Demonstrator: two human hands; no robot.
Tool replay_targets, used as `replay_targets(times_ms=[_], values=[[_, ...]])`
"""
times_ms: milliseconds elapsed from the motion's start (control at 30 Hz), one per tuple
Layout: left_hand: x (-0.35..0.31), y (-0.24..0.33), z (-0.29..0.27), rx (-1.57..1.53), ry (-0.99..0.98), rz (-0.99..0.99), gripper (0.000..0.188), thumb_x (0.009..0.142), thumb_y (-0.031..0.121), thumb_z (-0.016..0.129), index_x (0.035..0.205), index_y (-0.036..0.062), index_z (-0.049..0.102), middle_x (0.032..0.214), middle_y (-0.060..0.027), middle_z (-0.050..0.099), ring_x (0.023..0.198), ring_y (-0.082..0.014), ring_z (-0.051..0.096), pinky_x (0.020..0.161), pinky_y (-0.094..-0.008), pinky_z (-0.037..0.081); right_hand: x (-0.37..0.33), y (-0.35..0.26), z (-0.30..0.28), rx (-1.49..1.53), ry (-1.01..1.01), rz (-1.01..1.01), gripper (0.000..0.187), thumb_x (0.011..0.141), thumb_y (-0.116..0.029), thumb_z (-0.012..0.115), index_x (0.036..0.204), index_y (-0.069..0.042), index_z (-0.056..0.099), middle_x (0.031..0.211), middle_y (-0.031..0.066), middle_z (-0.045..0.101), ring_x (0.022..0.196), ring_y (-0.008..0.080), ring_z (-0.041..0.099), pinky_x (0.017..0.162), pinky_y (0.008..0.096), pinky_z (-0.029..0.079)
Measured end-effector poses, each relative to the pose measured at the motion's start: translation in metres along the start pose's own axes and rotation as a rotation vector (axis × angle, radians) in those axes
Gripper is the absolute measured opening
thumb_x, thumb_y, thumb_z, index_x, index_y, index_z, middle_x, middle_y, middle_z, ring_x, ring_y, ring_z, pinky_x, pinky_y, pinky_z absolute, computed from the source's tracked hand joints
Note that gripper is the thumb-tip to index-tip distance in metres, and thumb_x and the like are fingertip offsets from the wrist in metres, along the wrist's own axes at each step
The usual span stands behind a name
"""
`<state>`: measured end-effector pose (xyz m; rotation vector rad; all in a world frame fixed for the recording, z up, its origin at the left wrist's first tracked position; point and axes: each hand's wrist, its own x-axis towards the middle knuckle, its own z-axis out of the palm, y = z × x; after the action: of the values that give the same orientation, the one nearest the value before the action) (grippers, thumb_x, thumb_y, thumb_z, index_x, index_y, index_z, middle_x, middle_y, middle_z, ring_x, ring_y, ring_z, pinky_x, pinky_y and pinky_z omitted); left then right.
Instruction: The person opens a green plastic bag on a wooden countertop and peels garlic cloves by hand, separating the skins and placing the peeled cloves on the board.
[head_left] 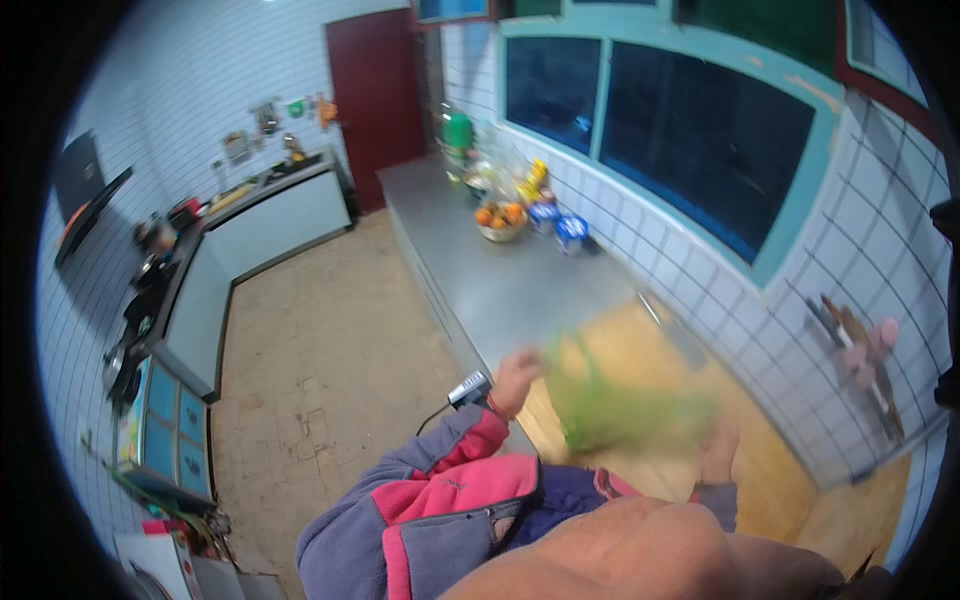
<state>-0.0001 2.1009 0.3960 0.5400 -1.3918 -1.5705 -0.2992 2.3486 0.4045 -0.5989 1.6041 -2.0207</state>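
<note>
A light-green, limp thing, smeared by motion, stretches between my hands above a pale wooden board. It looks like a thin bag or leafy greens, but I cannot tell which. My left hand is closed, its fingertips gripping the green thing's left edge. A small boxy device with a cable sits at that wrist. My right hand is at the green thing's right end, too blurred to show its fingers. Along the board's far edge lies a cleaver with its handle pointing away.
Farther along the steel counter stand a basket of orange fruit, two blue-and-white tubs and a green container. Tiled wall and a window bound the right side. Across the floor runs another counter.
</note>
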Motion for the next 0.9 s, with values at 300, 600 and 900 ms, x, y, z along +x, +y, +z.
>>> replay_targets(times_ms=[300,600,900], values=[[-0.034,0.004,-0.005,0.022,0.168,0.013,0.006,0.081,0.002,0.058,0.084,0.0009,0.063,0.07,-0.0016,0.059,0.062,-0.0085,0.052,0.059,-0.0231,0.042,0.036,0.059,0.009,0.072,-0.031,0.117,0.014,0.085,-0.008,0.049,0.093,-0.006,0.06,0.069,-0.0023,0.054,0.049,0.004,0.044,0.038,0.0186,0.031],[-0.076,-0.043,-0.018,0.094,0.105,-0.269,0.009,0.084,0.004,0.056,0.088,0.0009,0.063,0.079,-0.0073,0.066,0.071,-0.0133,0.061,0.064,-0.0249,0.046,0.035,0.181,0.04,-0.167,-0.044,-0.094,0.012,0.09,-0.013,0.05,0.084,-0.009,0.06,0.065,-0.0047,0.05,0.048,0.0034,0.039,0.039,0.0199,0.027],[-0.084,-0.106,-0.044,0.07,0.11,-0.348,0.013,0.085,0.003,0.057,0.095,-0.0007,0.065,0.087,-0.0054,0.066,0.077,-0.0122,0.06,0.07,-0.0259,0.047,0.025,0.22,0.047,-0.26,-0.126,0.094,0.021,0.092,-0.012,0.051,0.107,-0.001,0.06,0.097,0.001,0.062,0.087,0.0093,0.056,0.076,0.0252,0.044]])
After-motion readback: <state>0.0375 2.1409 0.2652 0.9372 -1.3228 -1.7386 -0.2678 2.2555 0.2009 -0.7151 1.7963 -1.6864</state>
